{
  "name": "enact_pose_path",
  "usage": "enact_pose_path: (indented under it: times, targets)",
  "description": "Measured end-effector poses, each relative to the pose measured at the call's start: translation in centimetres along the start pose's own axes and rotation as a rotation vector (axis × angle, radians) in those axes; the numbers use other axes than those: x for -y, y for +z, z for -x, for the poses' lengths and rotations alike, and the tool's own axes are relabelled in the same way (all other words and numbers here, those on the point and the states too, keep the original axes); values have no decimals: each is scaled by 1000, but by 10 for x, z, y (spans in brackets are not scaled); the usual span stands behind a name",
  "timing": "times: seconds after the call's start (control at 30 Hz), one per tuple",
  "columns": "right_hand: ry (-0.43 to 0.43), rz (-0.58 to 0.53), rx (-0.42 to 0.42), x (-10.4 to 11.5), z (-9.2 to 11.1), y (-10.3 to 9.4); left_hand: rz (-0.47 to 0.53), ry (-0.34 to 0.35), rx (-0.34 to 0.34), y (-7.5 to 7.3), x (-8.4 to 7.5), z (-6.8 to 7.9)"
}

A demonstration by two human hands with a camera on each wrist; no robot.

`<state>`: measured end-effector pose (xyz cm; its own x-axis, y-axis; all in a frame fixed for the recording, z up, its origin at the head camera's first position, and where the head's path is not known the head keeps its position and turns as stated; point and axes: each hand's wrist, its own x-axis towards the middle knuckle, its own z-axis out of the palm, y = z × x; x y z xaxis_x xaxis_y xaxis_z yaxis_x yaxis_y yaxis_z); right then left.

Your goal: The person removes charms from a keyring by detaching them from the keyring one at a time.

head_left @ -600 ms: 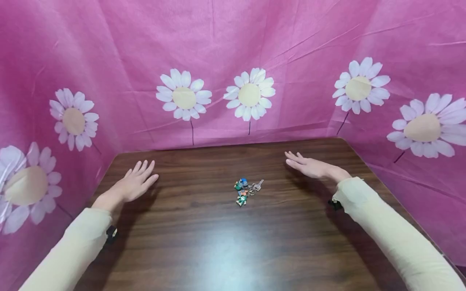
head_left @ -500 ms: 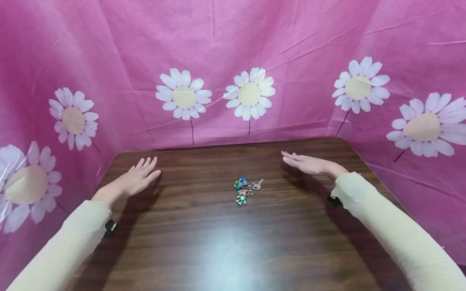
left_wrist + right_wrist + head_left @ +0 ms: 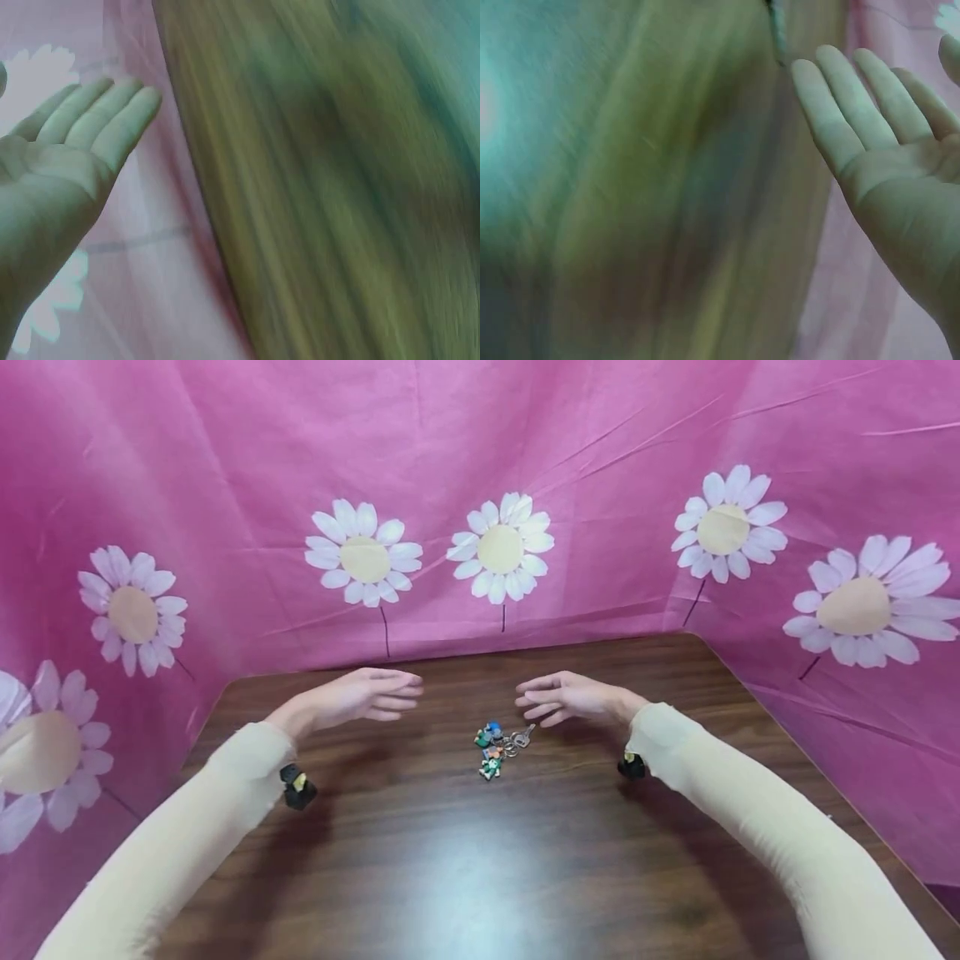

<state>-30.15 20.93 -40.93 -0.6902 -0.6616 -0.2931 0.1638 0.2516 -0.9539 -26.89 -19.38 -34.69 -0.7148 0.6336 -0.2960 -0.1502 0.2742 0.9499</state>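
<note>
A key ring with small figure charms (image 3: 491, 752) and a silver key (image 3: 523, 737) lies on the brown wooden table, near the middle in the head view. To its left, my left hand (image 3: 367, 695) is raised over the tabletop, fingers extended toward the right. My right hand (image 3: 573, 696) hovers just behind and right of the key, its fingers pointing left. Neither hand holds anything. Each wrist view shows a palm with straight fingers, the left palm (image 3: 60, 161) and the right palm (image 3: 900, 165); the tabletop there is blurred.
The wooden table (image 3: 360, 860) has a bright glare patch at its front middle. A pink cloth (image 3: 600, 443) printed with white daisies hangs along the back and both sides, right at the table's edges. Black wrist cameras (image 3: 298, 787) sit under the sleeves.
Both hands have moved inward toward the keys, the left going right and the right going left. The key ring stays at its place on the table; the head view has shifted slightly.
</note>
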Motion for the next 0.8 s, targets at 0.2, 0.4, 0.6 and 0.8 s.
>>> enact_pose_path:
  times: [0.2,0.4,0.6,0.8]
  targets:
    - [-25,167,-38,-15,-11,15,32,-12,12,31,7,-38]
    - [-54,326,-42,-26,-15,24,-26,-59,1,59,24,-77]
    - [-118,394,-44,-33,-21,28,-71,-100,-33,84,36,-101]
    - [-200,422,-65,-36,-19,35,-160,-105,-76,100,40,-109]
